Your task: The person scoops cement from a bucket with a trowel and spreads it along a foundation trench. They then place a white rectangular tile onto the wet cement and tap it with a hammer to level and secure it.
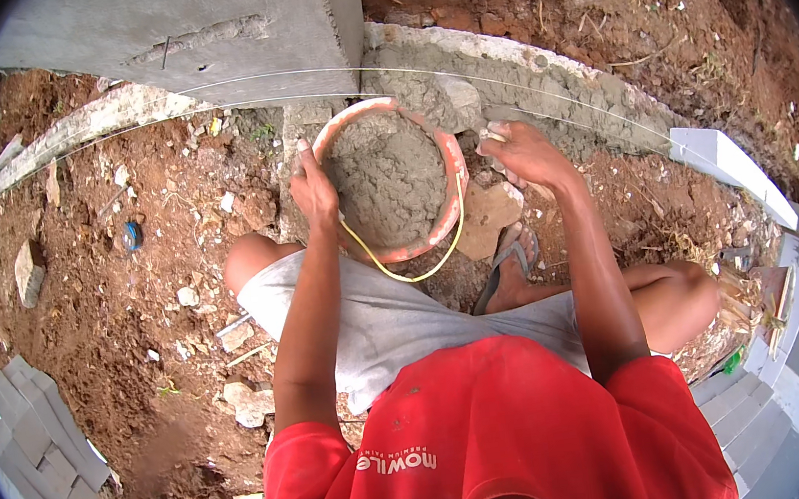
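An orange bucket point(454, 159) with a yellow handle, full of wet grey mortar point(386, 177), stands in front of my bent legs. My left hand point(314, 188) is closed on the left side of its rim. To the right of the bucket, my right hand point(529, 154) is closed around a pale handle point(495, 134); the rest of that tool is hidden or blends with the mortar. Just beyond it, a grey mortar-coated lump point(459, 100) lies at the edge of a wet mortar strip point(549, 94).
A grey concrete column point(199, 46) rises at the back. Two strings cross in front of it, over the low wall point(109, 120). A flat stone point(486, 215) lies by my sandalled foot. Grey blocks point(37, 439) are stacked at left; a blue object point(132, 236) sits on the red soil.
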Motion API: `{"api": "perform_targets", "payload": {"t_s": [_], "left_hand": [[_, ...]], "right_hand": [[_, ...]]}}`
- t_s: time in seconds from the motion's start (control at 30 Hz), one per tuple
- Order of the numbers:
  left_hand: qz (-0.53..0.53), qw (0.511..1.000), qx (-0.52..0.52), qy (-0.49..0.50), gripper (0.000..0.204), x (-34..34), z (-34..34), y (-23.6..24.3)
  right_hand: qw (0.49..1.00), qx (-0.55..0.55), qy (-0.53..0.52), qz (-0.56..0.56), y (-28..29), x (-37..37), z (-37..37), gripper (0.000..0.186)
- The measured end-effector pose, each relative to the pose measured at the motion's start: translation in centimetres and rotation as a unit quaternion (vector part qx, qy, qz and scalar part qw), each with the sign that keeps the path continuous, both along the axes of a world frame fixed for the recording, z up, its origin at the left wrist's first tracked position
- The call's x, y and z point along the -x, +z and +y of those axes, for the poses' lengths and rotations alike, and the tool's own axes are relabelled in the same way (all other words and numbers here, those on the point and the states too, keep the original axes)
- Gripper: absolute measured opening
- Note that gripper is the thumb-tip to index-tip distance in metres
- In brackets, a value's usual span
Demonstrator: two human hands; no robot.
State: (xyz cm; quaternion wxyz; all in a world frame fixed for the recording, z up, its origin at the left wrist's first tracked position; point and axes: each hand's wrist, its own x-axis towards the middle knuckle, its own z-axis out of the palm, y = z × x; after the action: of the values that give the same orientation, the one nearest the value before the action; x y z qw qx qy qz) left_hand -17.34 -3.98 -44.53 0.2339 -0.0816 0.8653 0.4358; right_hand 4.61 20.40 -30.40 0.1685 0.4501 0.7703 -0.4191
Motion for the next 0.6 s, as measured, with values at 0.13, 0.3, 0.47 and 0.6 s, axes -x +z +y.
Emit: {"api": "perform_targets", "payload": {"t_s": [0.13,0.3,0.47,0.6], "left_hand": [[0.051,0.998,-0.037,-0.022,0.087,-0.5,0.9,0.8],[0.065,0.997,-0.043,-0.019,0.088,-0.4,0.9,1.0],[0.055,0.998,-0.034,-0.018,0.089,-0.5,0.3,0.6],[0.062,0.997,-0.049,-0.019,0.084,-0.8,1.3,0.7]], "right_hand": [[0.972,-0.231,0.047,0.006,-6.2,4.3,0.8,0.056],[0.956,-0.261,-0.092,0.095,-8.5,3.8,-0.5,0.052],[0.959,0.190,-0.205,0.054,-6.9,4.4,2.8,0.055],[0.977,0.200,-0.044,-0.056,-9.9,9.2,6.6,0.048]]}}
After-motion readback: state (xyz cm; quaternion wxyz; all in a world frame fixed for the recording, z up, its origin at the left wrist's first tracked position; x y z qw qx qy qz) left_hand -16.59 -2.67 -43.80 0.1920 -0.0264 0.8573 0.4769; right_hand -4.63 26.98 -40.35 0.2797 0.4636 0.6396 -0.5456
